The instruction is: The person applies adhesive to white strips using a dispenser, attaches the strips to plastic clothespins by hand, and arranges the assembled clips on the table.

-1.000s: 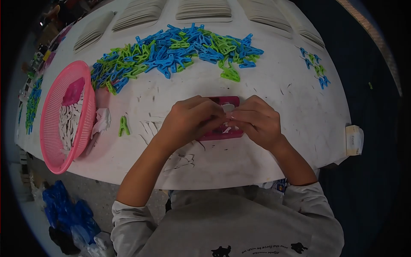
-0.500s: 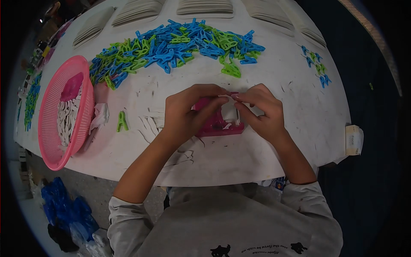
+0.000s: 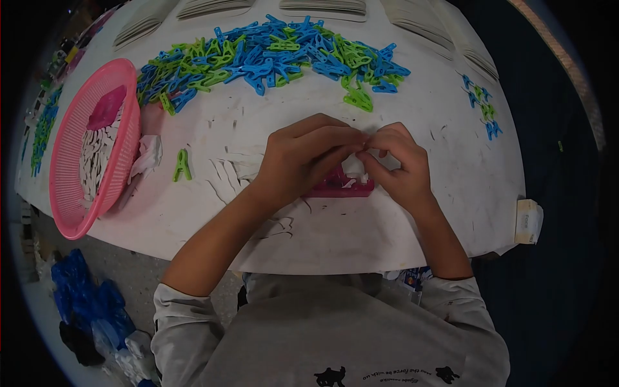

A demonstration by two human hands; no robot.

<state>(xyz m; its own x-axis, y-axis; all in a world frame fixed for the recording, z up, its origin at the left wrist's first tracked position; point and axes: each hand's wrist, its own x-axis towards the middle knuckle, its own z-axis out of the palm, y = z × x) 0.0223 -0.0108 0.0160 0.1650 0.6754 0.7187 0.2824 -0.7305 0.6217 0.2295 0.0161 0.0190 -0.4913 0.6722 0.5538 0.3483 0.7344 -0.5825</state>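
Observation:
My left hand (image 3: 306,155) and my right hand (image 3: 403,168) meet fingertip to fingertip, both in a pinch. Whatever is between the fingertips is too small or hidden to name. Below them on the table lies a pink plastic tray-like piece (image 3: 338,192) with small white bits in it, partly covered by my left hand. Thin pale strips (image 3: 225,177) are scattered left of my left hand. A single green clothespin (image 3: 182,166) lies farther left.
A heap of blue and green clothespins (image 3: 258,58) spreads across the back. At left stands a pink basket (image 3: 58,161) with white strips and a pink piece inside. Card stacks (image 3: 412,26) line the far edge; linked clothespins (image 3: 480,103) lie at right, above a small box (image 3: 529,221).
My fingertips have shifted slightly right and come closer together, and my left hand now covers more of the pink piece. The whole view has tilted slightly.

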